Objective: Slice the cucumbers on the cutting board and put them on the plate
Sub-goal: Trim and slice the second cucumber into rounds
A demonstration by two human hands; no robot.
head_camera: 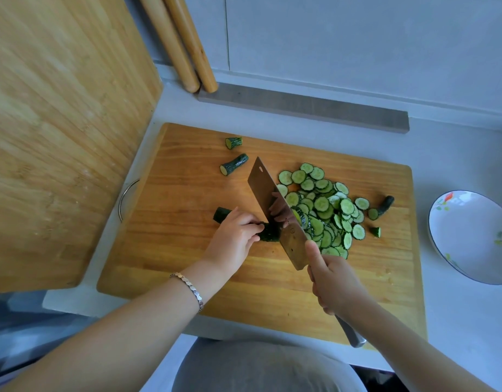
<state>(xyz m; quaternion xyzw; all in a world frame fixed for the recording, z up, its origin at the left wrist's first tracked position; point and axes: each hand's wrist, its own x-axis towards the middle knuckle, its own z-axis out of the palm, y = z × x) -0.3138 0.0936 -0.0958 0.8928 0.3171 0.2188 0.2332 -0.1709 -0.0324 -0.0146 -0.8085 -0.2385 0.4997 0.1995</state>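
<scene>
On the wooden cutting board (pixel 187 273) my left hand (pixel 235 239) presses down on a dark green cucumber (pixel 269 234), its left end sticking out past my fingers. My right hand (pixel 333 278) grips the handle of a cleaver (pixel 275 210), whose blade stands against the cucumber's cut right end. A heap of cucumber slices (pixel 326 210) lies just right of the blade. Cut-off end pieces (pixel 234 164) lie at the board's far left, and another stub (pixel 385 205) lies right of the heap. The white flowered plate (pixel 467 236) sits off the board at the right, with nothing on it.
A second large bamboo board (pixel 60 131) leans up at the left. Two wooden rolling pins (pixel 184 46) lean against the wall at the back. A grey bar (pixel 303 107) lies along the wall behind the cutting board. A metal handle ring (pixel 125 198) sticks out from the board's left edge.
</scene>
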